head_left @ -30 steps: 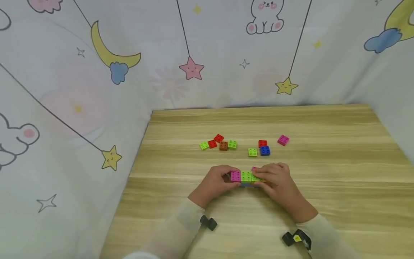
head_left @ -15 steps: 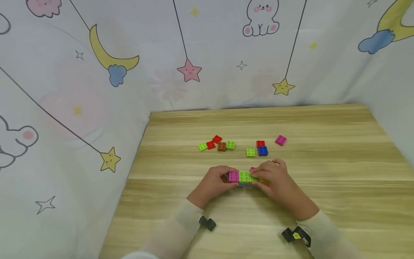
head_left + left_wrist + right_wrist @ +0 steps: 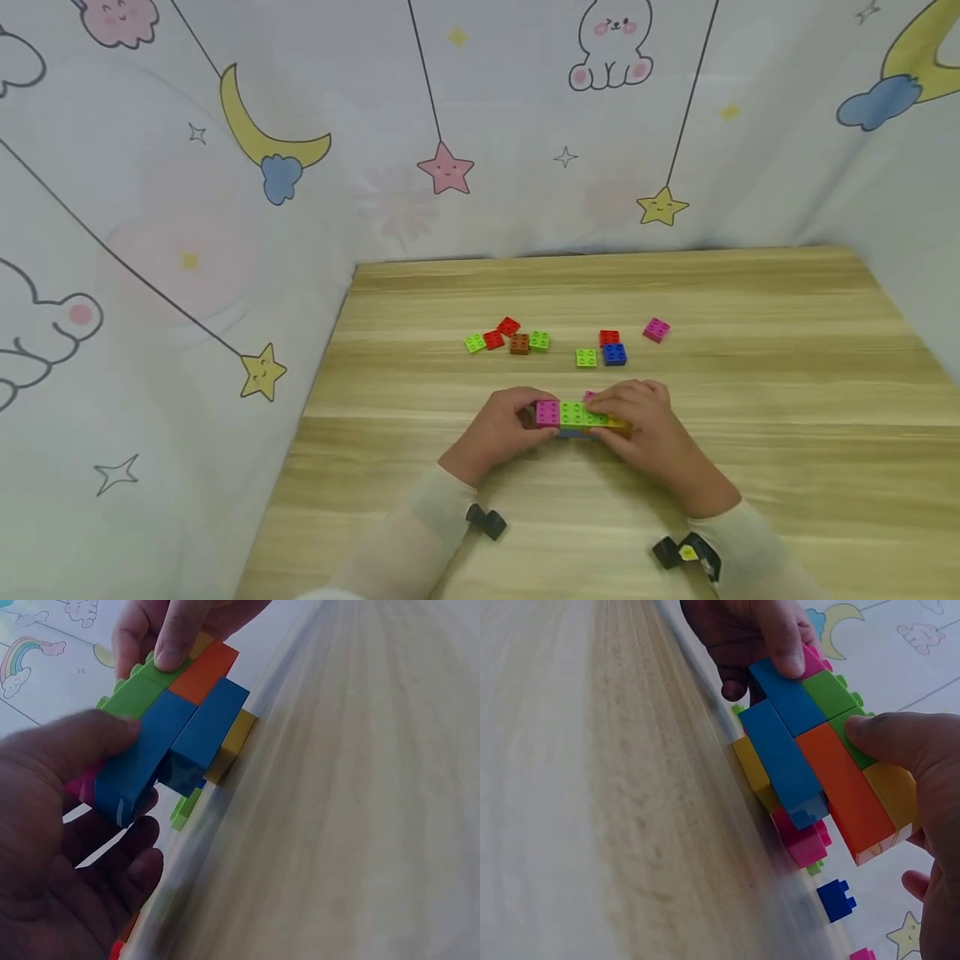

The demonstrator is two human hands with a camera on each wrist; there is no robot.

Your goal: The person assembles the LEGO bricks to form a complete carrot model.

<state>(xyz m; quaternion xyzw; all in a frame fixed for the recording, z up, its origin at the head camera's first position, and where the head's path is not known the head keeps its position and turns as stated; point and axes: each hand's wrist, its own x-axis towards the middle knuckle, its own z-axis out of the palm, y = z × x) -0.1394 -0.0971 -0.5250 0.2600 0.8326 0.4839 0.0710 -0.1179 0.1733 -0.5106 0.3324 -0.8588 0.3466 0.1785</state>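
Note:
Both hands hold a layered toy building-brick structure (image 3: 572,414) at the table's middle. Its top row runs from a magenta brick (image 3: 547,413) on the left through two lime green bricks to a yellow one (image 3: 893,793). Beneath lie a blue brick (image 3: 148,746) and an orange brick (image 3: 845,791), then another blue brick (image 3: 784,759) and a yellow brick (image 3: 755,772) lowest. My left hand (image 3: 501,427) grips the left end, thumb on the blue side. My right hand (image 3: 647,425) grips the right end, thumb against a green brick, fingers over the top. A magenta brick (image 3: 802,838) shows behind.
Beyond the hands, loose bricks lie on the wooden table (image 3: 405,312): red (image 3: 508,326), brown (image 3: 519,343) and lime ones to the left, blue (image 3: 614,354), red and lime ones nearer the middle, magenta (image 3: 657,330) farther right. A printed curtain (image 3: 517,108) hangs behind.
The head view shifts slightly. Both hands keep their grip on the brick structure, and a little more of its yellow and orange right end shows beneath the right hand.

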